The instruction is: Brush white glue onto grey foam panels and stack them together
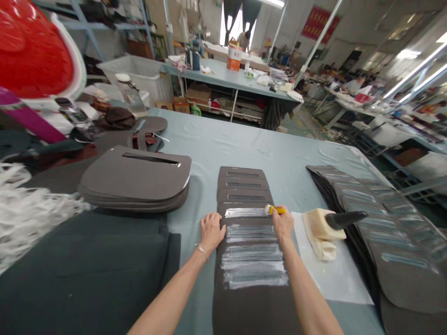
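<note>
A staggered row of dark brown cut pieces (246, 195) with slots lies in front of me on the grey-blue table (279, 158). The nearer pieces carry wet white glue stripes around their slots. My right hand (282, 222) holds a small yellow-handled brush (274, 210), its bristles on the glue stripe of one piece. My left hand (211, 231) presses flat on the left edge of the row.
A glue-caked container with a black handle (328, 230) sits on a white sheet (335, 274) right of my hand. A glued fan of pieces (384, 223) lies at the right, an unglued stack (136, 179) at the left, dark fabric (87, 270) nearer.
</note>
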### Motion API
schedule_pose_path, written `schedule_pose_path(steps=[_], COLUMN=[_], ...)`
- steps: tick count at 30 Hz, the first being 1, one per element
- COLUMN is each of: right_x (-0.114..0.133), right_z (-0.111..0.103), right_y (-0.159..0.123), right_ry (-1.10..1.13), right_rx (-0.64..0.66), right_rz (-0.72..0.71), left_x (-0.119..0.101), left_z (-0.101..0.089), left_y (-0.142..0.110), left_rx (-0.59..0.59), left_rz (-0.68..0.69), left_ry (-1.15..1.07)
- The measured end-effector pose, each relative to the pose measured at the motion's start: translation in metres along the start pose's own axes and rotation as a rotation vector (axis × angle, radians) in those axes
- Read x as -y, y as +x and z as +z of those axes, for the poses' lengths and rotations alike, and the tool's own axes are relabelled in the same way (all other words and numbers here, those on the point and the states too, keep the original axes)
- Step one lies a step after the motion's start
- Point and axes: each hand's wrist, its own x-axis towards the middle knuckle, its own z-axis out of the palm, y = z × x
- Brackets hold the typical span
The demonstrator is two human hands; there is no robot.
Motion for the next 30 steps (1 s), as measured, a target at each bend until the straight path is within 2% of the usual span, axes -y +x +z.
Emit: schedule_pose_path(steps=[1, 3, 5, 7, 11, 13, 15, 18, 20, 24, 26, 28, 30], right_x=[0.016, 0.047, 0.059, 0.048, -0.008, -0.024, -0.026, -0.009, 0.01, 0.053, 0.069, 0.07, 0.056], right_z=[0.009, 0.029, 0.042, 0.04, 0.008, -0.004, -0.007, -0.003, 0.005, 0.029, 0.04, 0.045, 0.037], right_y=[-0.011, -0.033, -0.044, -0.038, -0.001, 0.012, 0.014, 0.001, -0.017, -0.062, -0.078, -0.082, -0.072], right_ry=[0.073, 0.228, 0.25, 0.177, -0.039, -0.11, -0.151, -0.117, -0.004, 0.341, 0.428, 0.409, 0.335], right_rx=[0.038, 0.217, 0.334, 0.294, 0.054, 0.04, 0.049, 0.008, 0.017, 0.233, 0.336, 0.367, 0.324], right_rz=[-0.059, -0.225, -0.283, -0.22, 0.013, 0.034, -0.009, -0.048, -0.05, -0.106, -0.142, -0.131, -0.075], left_x=[0.0, -0.001, -0.001, 0.0, 0.001, 0.001, 0.003, 0.005, 0.003, -0.007, -0.012, -0.014, -0.015], left_z=[0.0, 0.0, 0.001, 0.002, 0.006, 0.007, 0.007, 0.003, 0.0, 0.002, 0.005, 0.008, 0.009], left_y=[0.0, 0.0, 0.001, 0.0, 0.0, 0.001, 0.002, -0.001, -0.008, -0.03, -0.039, -0.044, -0.045], left_rx=[0.003, 0.007, 0.008, 0.0, -0.026, -0.029, -0.022, -0.03, -0.061, -0.053, -0.044, -0.049, -0.047], left_rz=[0.0, 0.003, 0.012, 0.02, 0.024, 0.017, -0.009, -0.06, -0.05, 0.101, 0.135, 0.135, 0.14], left_ry=[0.006, 0.017, 0.022, 0.021, 0.015, 0.01, -0.009, -0.068, -0.098, -0.086, -0.057, -0.031, -0.018])
